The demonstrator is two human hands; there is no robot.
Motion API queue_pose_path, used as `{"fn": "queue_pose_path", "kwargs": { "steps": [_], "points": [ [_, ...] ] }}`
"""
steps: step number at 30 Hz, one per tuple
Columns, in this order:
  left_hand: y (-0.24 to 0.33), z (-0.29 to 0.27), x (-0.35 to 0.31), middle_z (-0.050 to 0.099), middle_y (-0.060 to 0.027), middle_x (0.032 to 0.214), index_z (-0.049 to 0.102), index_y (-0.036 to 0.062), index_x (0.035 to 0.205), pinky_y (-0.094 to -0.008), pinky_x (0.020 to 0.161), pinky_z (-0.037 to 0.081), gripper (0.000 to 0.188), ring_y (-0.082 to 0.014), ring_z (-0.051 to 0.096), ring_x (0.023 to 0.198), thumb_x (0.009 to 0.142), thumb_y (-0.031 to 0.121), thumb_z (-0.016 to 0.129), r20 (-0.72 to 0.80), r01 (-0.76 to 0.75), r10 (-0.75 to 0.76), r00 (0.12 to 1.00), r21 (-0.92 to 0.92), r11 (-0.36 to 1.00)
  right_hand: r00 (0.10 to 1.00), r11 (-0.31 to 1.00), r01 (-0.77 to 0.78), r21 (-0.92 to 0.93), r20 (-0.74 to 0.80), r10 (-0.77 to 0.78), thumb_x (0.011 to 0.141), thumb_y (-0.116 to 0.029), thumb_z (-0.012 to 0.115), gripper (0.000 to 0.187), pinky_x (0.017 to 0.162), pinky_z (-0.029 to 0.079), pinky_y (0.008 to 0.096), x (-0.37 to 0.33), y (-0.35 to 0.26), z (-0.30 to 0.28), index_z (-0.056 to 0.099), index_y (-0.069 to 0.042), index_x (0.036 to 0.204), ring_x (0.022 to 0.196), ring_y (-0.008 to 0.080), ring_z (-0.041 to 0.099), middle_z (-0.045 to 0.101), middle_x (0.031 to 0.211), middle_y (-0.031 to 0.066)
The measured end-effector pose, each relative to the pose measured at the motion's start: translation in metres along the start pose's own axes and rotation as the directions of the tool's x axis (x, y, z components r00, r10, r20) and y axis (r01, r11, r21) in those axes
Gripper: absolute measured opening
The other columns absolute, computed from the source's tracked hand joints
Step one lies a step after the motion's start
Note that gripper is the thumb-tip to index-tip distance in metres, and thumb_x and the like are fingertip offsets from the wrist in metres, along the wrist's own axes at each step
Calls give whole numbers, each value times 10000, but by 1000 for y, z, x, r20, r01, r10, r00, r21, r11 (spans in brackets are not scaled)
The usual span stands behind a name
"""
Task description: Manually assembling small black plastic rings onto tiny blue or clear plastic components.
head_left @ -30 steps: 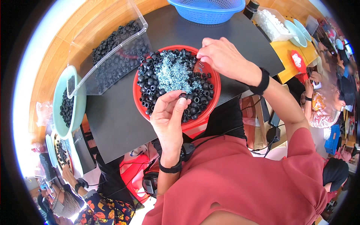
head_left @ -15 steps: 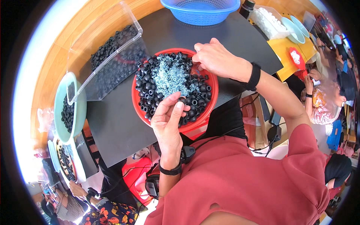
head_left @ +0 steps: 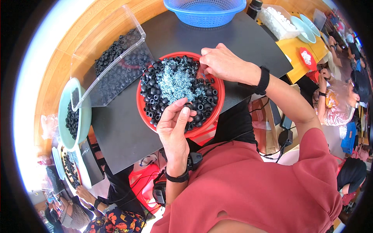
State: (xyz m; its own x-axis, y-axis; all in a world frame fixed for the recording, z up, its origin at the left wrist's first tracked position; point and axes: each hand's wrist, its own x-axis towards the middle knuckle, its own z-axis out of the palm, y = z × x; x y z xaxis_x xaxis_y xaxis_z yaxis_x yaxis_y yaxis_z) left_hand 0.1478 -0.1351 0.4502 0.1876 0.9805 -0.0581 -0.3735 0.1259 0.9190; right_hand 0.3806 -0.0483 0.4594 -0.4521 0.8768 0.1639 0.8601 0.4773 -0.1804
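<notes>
A red basin (head_left: 142,110) full of small black hollow plastic pieces (head_left: 154,97) is on the dark table in front of me. On top of them lies a heap of small shiny metal springs (head_left: 175,82). Over the near rim, my left hand (head_left: 173,123) pinches one black hollow plastic piece (head_left: 188,105) between thumb and fingertips, its round opening facing up. At the basin's far right rim, my right hand (head_left: 225,62) is closed with its fingers bent down. Whatever those fingertips hold is hidden.
Left of the basin, a clear plastic bin (head_left: 112,62) tilts with more black pieces inside. A pale green bowl (head_left: 86,120) stands beyond it. At the back is a blue basket (head_left: 206,17); a white-filled container (head_left: 278,23) is at right. Other people sit on both sides.
My right hand has dipped very slightly beside the basin. My left hand keeps its pinch on the black piece, almost unmoved. The whole view has shifted a little.
</notes>
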Motion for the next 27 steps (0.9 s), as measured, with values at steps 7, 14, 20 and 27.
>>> {"fn": "queue_pose_path", "kwargs": {
  "steps": [7, 14, 20, 27],
  "points": [
    [0, 0, -1, 671, -71, 973, 619, -15, 1151, -217, 724, 497, 258, -117, 639, 809, 896, 24, 628, -5, 6, -6, 1000, -4, 1000, 999, 982, -32, 185, 18, 29, 780, -119, 667, 91, 701, 443, 396, -1, -1, -9, 616, -51, 748, 784, 266, 593, 578, 794, 78],
    [0, 1, 0, 671, -64, 971, 622, -10, 1142, -215, 707, 481, 248, -110, 633, 796, 899, 43, 629, -2, 17, -17, 1000, 7, 1000, 993, 973, -103, 207, -26, 111, 852, -202, 630, 170, 719, 444, 419, -9, 2, -10, 606, -40, 806, 810, 298, 597, 585, 849, 102],
    [2, 2, -1, 672, -67, 972, 623, -10, 1143, -218, 711, 481, 249, -112, 631, 791, 898, 33, 628, -10, 15, -15, 1000, 12, 1000, 988, 978, -119, 171, -80, 134, 861, -183, 598, 138, 763, 426, 433, -11, -1, -13, 641, -51, 854, 863, 290, 591, 593, 872, 103],
    [0, 2, -2, 673, -72, 981, 625, -11, 1145, -217, 713, 483, 250, -112, 630, 794, 898, 28, 625, -8, 11, -11, 1000, 8, 1000, 994, 996, -57, 74, -87, 64, 822, -164, 634, 99, 756, 400, 402, -4, -7, 0, 663, -81, 777, 811, 242, 567, 555, 806, 71]
  ]
}}
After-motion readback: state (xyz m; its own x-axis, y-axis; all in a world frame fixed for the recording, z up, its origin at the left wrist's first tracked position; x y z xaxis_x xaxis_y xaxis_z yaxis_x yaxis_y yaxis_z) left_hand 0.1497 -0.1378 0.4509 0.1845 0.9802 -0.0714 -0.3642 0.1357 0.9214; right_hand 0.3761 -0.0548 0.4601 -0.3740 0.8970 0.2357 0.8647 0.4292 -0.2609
